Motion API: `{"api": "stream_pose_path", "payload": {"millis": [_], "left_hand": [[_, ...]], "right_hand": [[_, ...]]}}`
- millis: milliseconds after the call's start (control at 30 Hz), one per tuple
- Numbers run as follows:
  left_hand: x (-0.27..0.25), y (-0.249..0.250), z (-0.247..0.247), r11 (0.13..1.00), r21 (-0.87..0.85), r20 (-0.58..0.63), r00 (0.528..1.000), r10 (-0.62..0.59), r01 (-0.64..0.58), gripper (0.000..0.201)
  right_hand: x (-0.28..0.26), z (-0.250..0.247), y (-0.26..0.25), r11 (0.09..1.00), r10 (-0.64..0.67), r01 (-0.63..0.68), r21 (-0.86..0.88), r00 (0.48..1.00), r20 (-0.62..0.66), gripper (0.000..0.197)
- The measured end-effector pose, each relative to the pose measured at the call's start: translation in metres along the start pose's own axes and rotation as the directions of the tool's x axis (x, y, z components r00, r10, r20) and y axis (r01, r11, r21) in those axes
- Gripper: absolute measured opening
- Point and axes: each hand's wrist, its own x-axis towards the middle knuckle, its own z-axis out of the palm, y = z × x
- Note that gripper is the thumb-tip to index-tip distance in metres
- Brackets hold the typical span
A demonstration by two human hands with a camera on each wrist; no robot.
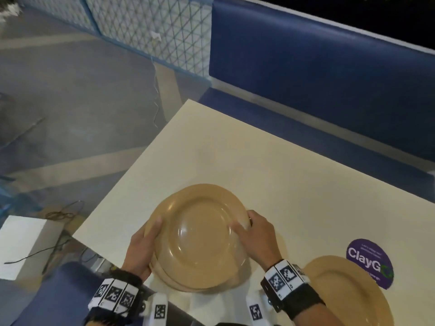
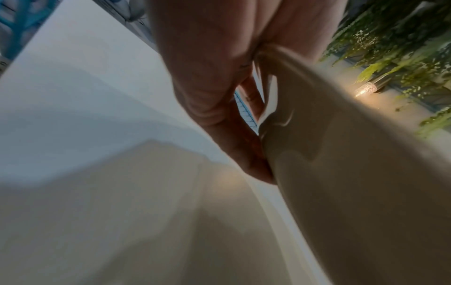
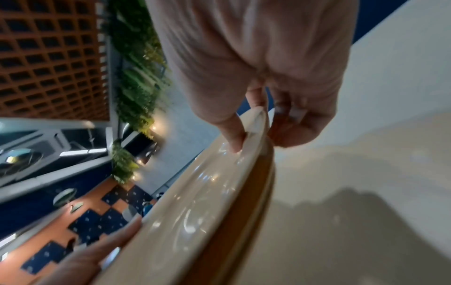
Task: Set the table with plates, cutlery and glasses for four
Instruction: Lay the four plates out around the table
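Both hands hold a stack of tan plates above the cream worktop.

Left hand (image 1: 138, 250) grip: thumb over the left rim, fingers curled under the plate stack (image 1: 200, 236). Right hand (image 1: 256, 234) grip: thumb on top, fingers tucked beneath the right rim. Stack faces up, slightly tilted, round, over the near worktop (image 1: 270, 161) edge. A single plate (image 1: 348, 295) lies flat at near right, partly over a purple sticker (image 1: 369, 257).
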Motion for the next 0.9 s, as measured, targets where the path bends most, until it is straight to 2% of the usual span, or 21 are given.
{"api": "stream_pose_path", "payload": {"millis": [100, 267, 367, 433, 500, 600, 667, 700, 733, 767, 800, 833, 900], "left_hand": [[0.009, 0.002, -0.013, 0.999, 0.040, 0.005, 1.000, 0.011, -0.011, 0.026], [0.012, 0.011, -0.040, 0.994, 0.105, -0.010, 1.000, 0.021, -0.019, 0.021], [0.019, 0.018, -0.070, 0.992, 0.116, -0.145, 0.988, 0.060, -0.044, 0.022], [0.027, 0.023, -0.093, 0.977, 0.209, -0.318, 0.941, 0.113, -0.046, 0.028], [0.027, 0.032, -0.111, 0.974, 0.223, -0.445, 0.883, 0.146, -0.048, 0.037], [0.027, 0.040, -0.130, 0.977, 0.181, -0.500, 0.845, 0.188, -0.110, 0.052], [0.040, 0.028, -0.146, 0.980, 0.167, -0.497, 0.849, 0.179, -0.109, 0.066], [0.036, 0.033, -0.140, 0.982, 0.135, -0.485, 0.856, 0.181, -0.131, 0.066], [0.031, 0.043, -0.130, 0.983, 0.098, -0.463, 0.868, 0.181, -0.153, 0.059], [0.025, 0.055, -0.116, 0.982, 0.070, -0.451, 0.872, 0.187, -0.174, 0.049], [0.021, 0.063, -0.106, 0.980, 0.038, -0.437, 0.879, 0.191, -0.195, 0.042], [0.019, 0.066, -0.098, 0.979, 0.012, -0.417, 0.888, 0.192, -0.206, 0.040], [0.019, 0.071, -0.090, 0.976, 0.047, -0.381, 0.900, 0.213, -0.211, 0.040]], "right_hand": [[0.009, 0.005, -0.011, 0.999, 0.004, -0.003, 0.039, 1.000, -0.002, 0.030], [0.018, -0.003, -0.017, 0.995, 0.020, -0.020, 0.095, 1.000, -0.006, 0.014], [0.023, -0.002, -0.011, 0.982, 0.074, -0.065, 0.179, 0.996, -0.043, 0.014], [0.026, 0.001, -0.005, 0.963, 0.149, -0.128, 0.238, 0.986, -0.074, 0.019], [0.028, 0.008, 0.002, 0.968, 0.174, -0.158, 0.196, 0.983, -0.067, 0.027], [0.028, 0.020, 0.000, 0.978, 0.177, -0.169, 0.123, 0.983, -0.051, 0.027], [0.024, 0.026, -0.004, 0.978, 0.181, -0.172, 0.114, 0.980, -0.076, 0.039], [0.022, 0.029, -0.003, 0.990, 0.139, -0.134, 0.043, 0.983, -0.124, 0.047], [0.019, 0.032, -0.003, 0.994, 0.037, -0.052, -0.093, 0.987, -0.159, 0.049], [0.013, 0.038, -0.004, 0.961, -0.115, 0.072, -0.265, 0.982, -0.150, 0.046], [0.007, 0.046, -0.005, 0.882, -0.274, 0.222, -0.416, 0.959, -0.070, 0.042], [0.000, 0.055, -0.006, 0.778, -0.371, 0.349, -0.522, 0.926, 0.067, 0.041], [-0.005, 0.075, -0.005, 0.612, -0.382, 0.491, -0.620, 0.870, 0.312, 0.047]]}}
